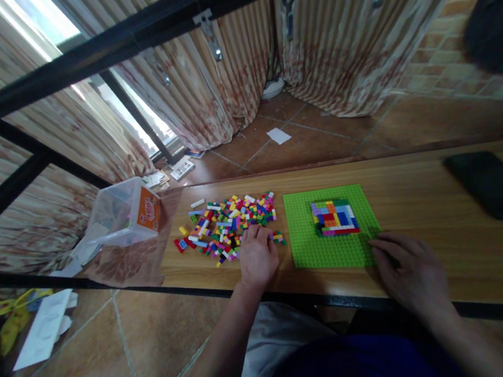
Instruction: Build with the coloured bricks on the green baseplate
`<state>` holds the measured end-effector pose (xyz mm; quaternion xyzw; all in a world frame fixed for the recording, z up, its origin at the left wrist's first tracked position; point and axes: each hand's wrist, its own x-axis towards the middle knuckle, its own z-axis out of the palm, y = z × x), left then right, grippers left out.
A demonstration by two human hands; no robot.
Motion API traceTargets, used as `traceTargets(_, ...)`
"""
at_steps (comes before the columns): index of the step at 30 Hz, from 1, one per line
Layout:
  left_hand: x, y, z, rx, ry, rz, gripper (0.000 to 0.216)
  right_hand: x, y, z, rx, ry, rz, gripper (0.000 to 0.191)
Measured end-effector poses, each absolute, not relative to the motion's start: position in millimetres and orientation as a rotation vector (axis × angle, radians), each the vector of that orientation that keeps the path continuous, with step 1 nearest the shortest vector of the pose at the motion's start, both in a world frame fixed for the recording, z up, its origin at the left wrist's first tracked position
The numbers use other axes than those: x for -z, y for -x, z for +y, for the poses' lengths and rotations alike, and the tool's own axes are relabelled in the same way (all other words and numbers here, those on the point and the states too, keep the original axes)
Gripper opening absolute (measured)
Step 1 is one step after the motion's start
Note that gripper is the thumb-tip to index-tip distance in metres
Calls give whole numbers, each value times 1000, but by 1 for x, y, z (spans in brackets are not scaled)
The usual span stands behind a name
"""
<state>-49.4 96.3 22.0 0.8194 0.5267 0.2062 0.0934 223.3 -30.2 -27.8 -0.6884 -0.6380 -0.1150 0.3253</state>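
Observation:
A loose heap of small toy building bricks (237, 216) in many colours is spread over the left part of the wooden table. My left hand (258, 257) reaches into its near right side, fingers curled down among the bricks; whatever the fingertips pinch is hidden. Right of the heap lies a flat green studded baseplate (305, 250). On it sits a low, roughly square block of joined bricks (335, 218) in red, blue, white, orange, purple and other colours. My right hand (409, 268) has its bent fingers closed at the plate's near right edge.
A black phone-like slab (499, 184) lies on the table (417, 199) at right. Beyond its left end stands a clear plastic box (116, 214) with an orange label. A dark metal bar (148, 32) crosses above. Papers (43, 329) are at lower left.

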Motion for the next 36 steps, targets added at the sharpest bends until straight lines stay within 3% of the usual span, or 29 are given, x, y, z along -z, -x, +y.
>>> traceTargets(7,-26,46,96,-534,-2552,1427,27,29,-224,-30,295,1808,-1693,18)
traceTargets(17,-28,40,98,-419,-2555,1478,10,26,-223,-30,267,1810,-1676,18)
traceTargets(27,-28,46,101,-496,-2385,1613,8,27,-223,-31,211,1814,-1653,19)
traceTargets(33,-25,49,102,-693,-2315,1474,32,27,-223,-30,253,1811,-1670,17)
traceTargets(36,-21,49,104,-774,-2239,1448,33,28,-223,-30,250,1807,-1670,17)
